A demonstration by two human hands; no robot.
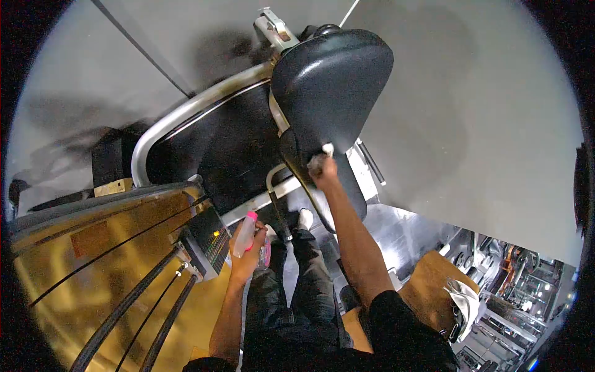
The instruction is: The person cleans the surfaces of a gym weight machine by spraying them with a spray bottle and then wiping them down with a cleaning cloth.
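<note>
My left hand (pixel 246 253) is closed around a clear plastic bottle (pixel 245 235) with a pink top, held upright over my legs. Something pink shows just below and right of that hand. My right arm reaches up to the black padded seat (pixel 338 74) of a machine. At the lower part of this padding, my right hand (pixel 322 170) is closed on a white cloth (pixel 328 149); a bit of it sticks out above the fingers. The hand is slightly blurred.
A curved silver metal frame (pixel 186 111) rises left of the pad. Weight stack (pixel 214 248) and dark rods stand at lower left, beside a yellowish panel (pixel 111 248). A person's head and white cloth (pixel 463 304) show at lower right, near more gym equipment (pixel 514 266).
</note>
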